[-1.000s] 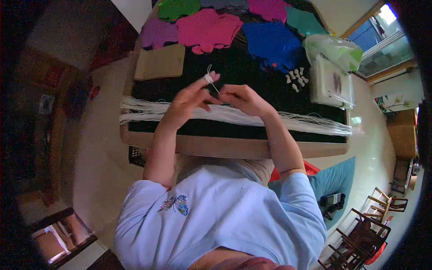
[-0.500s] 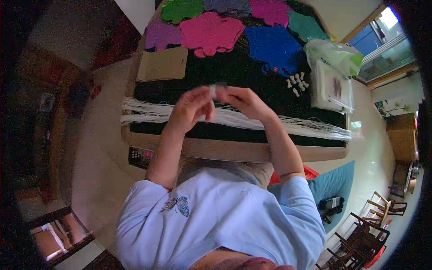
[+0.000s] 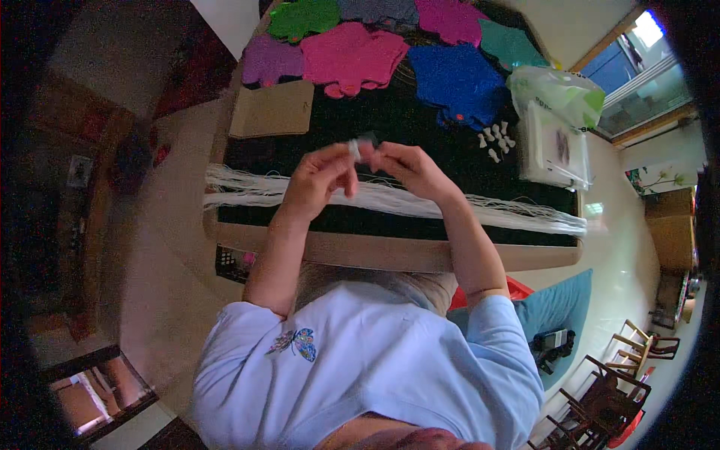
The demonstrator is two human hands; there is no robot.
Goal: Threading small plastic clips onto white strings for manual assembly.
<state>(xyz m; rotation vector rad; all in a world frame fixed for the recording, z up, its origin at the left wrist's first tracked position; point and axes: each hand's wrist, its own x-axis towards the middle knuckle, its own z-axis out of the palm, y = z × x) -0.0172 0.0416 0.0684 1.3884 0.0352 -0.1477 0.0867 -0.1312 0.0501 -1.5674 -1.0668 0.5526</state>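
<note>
Both hands meet above a black-topped table, fingertips nearly touching. My left hand [image 3: 316, 180] is closed in a pinch, with a small white piece [image 3: 354, 149] at its fingertips, too blurred to name. Close beside it, my right hand [image 3: 417, 172] is closed too, thumb and forefinger pressed together; what they hold is hidden. A dark smear shows just above the fingertips. Under my hands a long bundle of white strings [image 3: 405, 201] stretches across the table from left to right. Beyond my right hand lie several small white bone-shaped pieces [image 3: 493, 154].
Pink [image 3: 352, 56], blue [image 3: 454, 79], purple, green and teal knitted pieces cover the far side. A brown cardboard piece [image 3: 271, 109] lies at the left. On the right stand a plastic bag [image 3: 559, 94] and a clear pack [image 3: 553, 154]. The table's padded front edge [image 3: 375, 251] is near my body.
Both hands stay in nearly the same place, with only small movement at the fingertips. The white piece shows a little more clearly now.
</note>
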